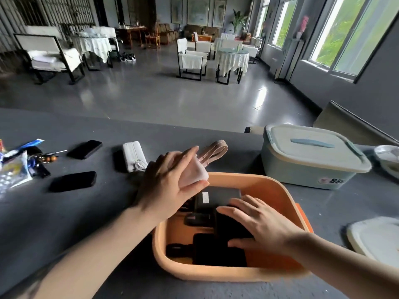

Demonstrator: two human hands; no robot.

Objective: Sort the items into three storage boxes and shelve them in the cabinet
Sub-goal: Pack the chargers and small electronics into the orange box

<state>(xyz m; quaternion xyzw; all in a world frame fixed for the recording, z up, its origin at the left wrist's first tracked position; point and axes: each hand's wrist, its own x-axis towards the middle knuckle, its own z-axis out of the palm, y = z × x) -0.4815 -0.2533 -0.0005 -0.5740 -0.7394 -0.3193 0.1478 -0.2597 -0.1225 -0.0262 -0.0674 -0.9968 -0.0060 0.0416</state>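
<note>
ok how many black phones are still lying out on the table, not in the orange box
2. One black phone lies further back, left of the white pouch; the other black phone lies nearer, in front of it. The left hand may hide more.

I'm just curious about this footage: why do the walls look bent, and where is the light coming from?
Head view: the wide-angle lens bows the window frames and counter edge; daylight from those windows glares on the floor; the left hand holding the pink pouch is slightly motion-blurred.
</note>
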